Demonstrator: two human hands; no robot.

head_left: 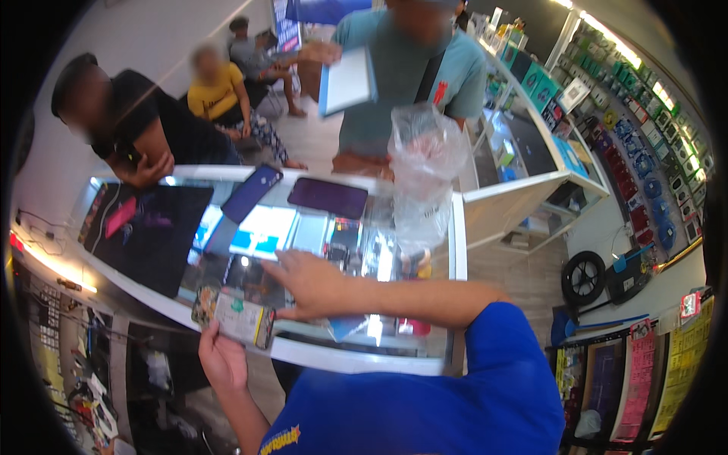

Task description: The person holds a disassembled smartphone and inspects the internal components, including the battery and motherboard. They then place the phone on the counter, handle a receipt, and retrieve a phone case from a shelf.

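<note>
My left hand (222,360) is closed on the near edge of a flat rectangular thing that looks like a smartphone (236,317), with a pale, bright middle and patterned ends. My right hand (315,284) reaches over the glass counter, fingers spread, holding nothing that I can see; its thumb is close to the phone's right end. Beyond the hands, at the counter's far edge, lie a dark blue phone (252,193), set at a slant, and a dark purple phone (327,198). A crumpled clear plastic bag (422,182) stands right of them.
The white-framed glass counter (364,364) holds boxes under its top. On its left lies a black mat (148,235) with a red phone (120,218). One person leans there; another opposite holds up a white-and-blue flat item (349,82). A white half-door (516,205) adjoins the right side.
</note>
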